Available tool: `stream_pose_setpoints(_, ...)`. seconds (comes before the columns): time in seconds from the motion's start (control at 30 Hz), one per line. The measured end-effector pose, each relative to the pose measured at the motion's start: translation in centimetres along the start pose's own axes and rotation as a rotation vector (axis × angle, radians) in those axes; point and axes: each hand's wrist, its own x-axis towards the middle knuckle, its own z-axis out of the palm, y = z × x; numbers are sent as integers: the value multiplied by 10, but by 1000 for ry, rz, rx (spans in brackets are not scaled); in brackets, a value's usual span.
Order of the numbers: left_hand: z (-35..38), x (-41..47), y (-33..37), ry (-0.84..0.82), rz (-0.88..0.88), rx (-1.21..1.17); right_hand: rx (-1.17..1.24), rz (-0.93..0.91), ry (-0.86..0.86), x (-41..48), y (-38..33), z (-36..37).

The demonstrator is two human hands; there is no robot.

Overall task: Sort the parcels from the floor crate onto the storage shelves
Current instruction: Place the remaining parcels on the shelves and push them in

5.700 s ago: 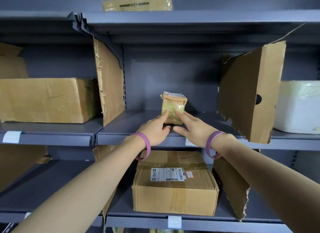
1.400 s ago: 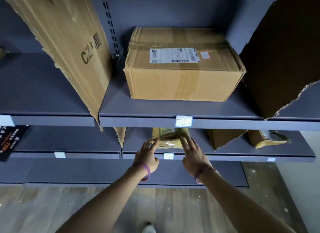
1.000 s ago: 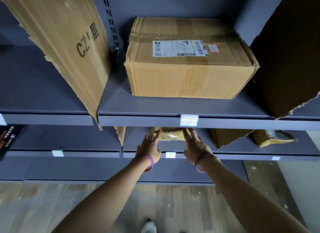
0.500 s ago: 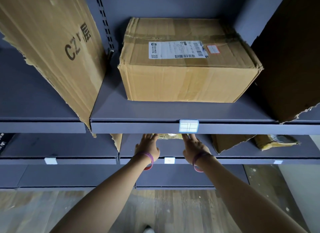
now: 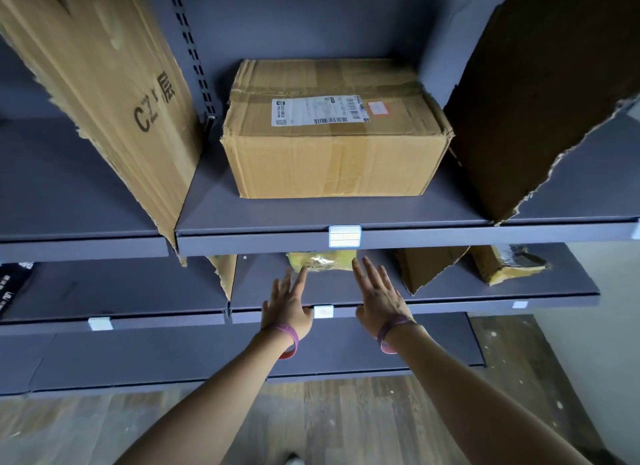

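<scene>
our left hand [image 5: 286, 300] brushes the yellow parcel [image 5: 321, 261] with open fingers, gripping nothing; the parcel lies on the shelf under the big box [image 5: 332, 132]; our right hand [image 5: 375, 293] hovers open beside it. this one looks placed; the crate is unseen.

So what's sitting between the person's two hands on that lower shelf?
In the head view, a small yellow parcel lies on the shelf, half hidden under the shelf above. The left hand fingertips touch it; the right hand is open beside it.
</scene>
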Motion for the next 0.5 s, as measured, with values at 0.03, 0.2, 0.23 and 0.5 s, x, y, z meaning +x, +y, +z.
stream_pose_setpoints(0.03, 1, -8, 6, 13, -2, 12, -7, -4, -2, -9, 3, -2)
stream_pose_setpoints(0.2, 4, -54, 54, 73, -23, 47, -4, -45, -32, -55, 29, -23)
stream_pose_setpoints(0.23, 7, -66, 66, 96, -25, 55, -6, -60, -37, -66, 38, -27)
stream_pose_setpoints(0.5, 54, -168, 178, 198, -44, 1, -33, -126, 8, -161, 142, -68)
